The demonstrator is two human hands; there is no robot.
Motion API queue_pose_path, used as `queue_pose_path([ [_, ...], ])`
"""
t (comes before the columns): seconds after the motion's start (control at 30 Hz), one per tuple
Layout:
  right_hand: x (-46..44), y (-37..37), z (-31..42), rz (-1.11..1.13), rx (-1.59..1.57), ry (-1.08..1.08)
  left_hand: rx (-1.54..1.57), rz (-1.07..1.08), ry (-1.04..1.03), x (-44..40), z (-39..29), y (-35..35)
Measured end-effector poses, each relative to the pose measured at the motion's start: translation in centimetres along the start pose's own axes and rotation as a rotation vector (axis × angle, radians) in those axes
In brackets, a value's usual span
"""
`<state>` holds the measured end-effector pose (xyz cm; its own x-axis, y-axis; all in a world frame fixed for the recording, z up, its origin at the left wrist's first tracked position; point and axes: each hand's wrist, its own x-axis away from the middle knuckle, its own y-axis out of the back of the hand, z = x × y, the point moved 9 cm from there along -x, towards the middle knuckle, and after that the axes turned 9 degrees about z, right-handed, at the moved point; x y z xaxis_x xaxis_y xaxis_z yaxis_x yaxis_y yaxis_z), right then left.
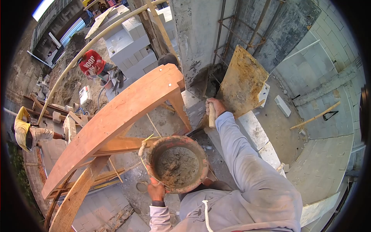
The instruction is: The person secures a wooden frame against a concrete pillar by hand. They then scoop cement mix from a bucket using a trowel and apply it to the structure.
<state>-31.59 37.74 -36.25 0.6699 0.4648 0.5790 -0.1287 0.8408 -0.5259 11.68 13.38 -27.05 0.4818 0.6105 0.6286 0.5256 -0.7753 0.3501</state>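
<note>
The left hand (156,192) has its fingers bent over the near left rim of the bucket (148,160), pinching the edge; a cord (143,149) is tied at the bucket's left side. The bucket is upright, in front of the person's waist, with wet grey mortar (176,164) inside, heaped towards the middle and smeared up the wall.

The right hand (216,107) is closed around the wooden handle of the trowel (211,117), fingers pressed together. The trowel is above the block wall (253,129), at the end of its top edge by the concrete column (193,38); its blade is hard to make out against the dark gap there. Just beside the hand, a stained board (243,79) leans in front of thin rebar (222,34).

Left of the bucket, a curved wooden frame (116,123) slants up to the column. Beyond it, a person in a red shirt (91,63) bends forward; the shirt's white letters look like "NOOP", with a second line partly hidden. A person in yellow (22,129) is at the far left.
</note>
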Motion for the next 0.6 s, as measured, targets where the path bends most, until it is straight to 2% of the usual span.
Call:
queue_pose_path([
  [0.13,1.1,2.6,1.1,-0.164,0.263,-0.026,-0.006,-0.009,0.011,0.1,-0.1,-0.4],
  [0.23,2.9,2.6,2.9,-0.330,0.600,0.039,-0.190,-0.031,-0.081,-0.9,0.5,-0.1],
  [0.33,5.1,1.2,2.5,-0.292,0.624,-0.045,-0.183,-0.057,-0.150,-1.3,0.3,-0.3],
  [0.43,4.0,1.2,0.6,-0.083,0.588,-0.193,-0.096,0.014,-0.036,0.4,-2.7,-1.0],
  [0.53,3.4,2.9,2.8,-0.275,0.659,-0.137,-0.171,-0.040,-0.039,-0.7,-0.4,-0.3],
  [0.6,3.2,3.8,3.6,-0.285,0.640,-0.126,-0.180,-0.002,-0.007,-0.3,-0.6,-0.3],
])
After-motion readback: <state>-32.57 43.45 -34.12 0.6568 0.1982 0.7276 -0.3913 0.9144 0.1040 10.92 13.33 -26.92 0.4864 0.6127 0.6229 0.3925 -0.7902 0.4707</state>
